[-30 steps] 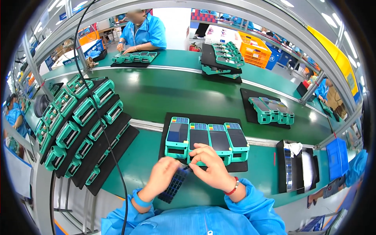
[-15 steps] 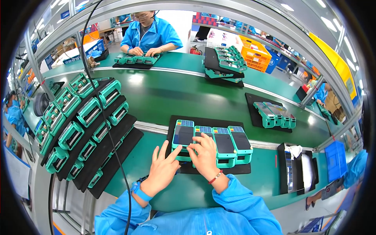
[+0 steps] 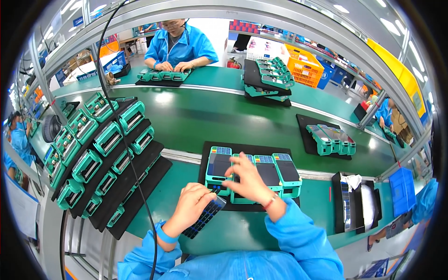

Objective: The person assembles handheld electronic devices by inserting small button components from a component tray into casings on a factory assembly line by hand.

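Several card payment terminals [image 3: 288, 171] in teal-green frames lie side by side on a black foam sheet [image 3: 219, 147], keypads and dark screens facing up. My left hand [image 3: 190, 209] is closed on a dark sheet [image 3: 209, 215] with rows of small black pieces and blue lines. That sheet slants down toward me, its upper end just below the leftmost terminal [image 3: 218, 164]. My right hand [image 3: 249, 181] hovers over the second terminal, covering part of it. Its fingers are curved and apart, and the thumb points at the leftmost terminal's lower edge. Nothing shows between them.
At left, black sheets stacked with teal-green housings [image 3: 87, 163] rise beside a hanging black cable [image 3: 133, 168]. A dark box [image 3: 338, 205] with similar strips and a blue bin [image 3: 402, 190] sit at right. More terminals [image 3: 329, 140] lie beyond. A co-worker [image 3: 179, 49] sits opposite.
My left hand has drawn back toward me and closed; the dark sheet now shows in it. The right hand's pinched fingers have parted, and its wrist has moved right.
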A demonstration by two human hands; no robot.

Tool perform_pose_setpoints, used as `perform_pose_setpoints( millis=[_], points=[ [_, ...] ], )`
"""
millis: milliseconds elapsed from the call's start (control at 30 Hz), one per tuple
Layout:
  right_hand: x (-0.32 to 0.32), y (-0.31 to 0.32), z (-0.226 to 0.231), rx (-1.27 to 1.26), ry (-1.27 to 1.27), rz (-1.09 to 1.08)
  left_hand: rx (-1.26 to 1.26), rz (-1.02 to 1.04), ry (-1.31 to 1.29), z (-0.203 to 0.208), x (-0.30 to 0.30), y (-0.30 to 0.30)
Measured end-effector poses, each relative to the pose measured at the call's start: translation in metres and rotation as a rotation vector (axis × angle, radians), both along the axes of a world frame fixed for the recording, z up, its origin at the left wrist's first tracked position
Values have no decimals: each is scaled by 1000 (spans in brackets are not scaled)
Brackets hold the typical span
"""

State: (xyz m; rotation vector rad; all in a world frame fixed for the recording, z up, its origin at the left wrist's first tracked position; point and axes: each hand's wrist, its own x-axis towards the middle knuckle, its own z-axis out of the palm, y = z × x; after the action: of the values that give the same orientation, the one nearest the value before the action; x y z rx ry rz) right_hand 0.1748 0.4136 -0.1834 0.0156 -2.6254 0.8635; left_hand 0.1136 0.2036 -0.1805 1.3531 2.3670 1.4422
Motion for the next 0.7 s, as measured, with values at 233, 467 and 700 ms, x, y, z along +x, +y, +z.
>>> perform_pose_setpoints(
  millis=[233,467,700],
  points=[
    [48,-21,24,-228,190,157,-32,-118,-347,4,21,16],
    [67,-5,-2,-84,408,-307,-140,-52,145,-9,31,20],
    [66,-1,-35,39,337,-404,-282,-100,524,-9,51,44]
  ],
)
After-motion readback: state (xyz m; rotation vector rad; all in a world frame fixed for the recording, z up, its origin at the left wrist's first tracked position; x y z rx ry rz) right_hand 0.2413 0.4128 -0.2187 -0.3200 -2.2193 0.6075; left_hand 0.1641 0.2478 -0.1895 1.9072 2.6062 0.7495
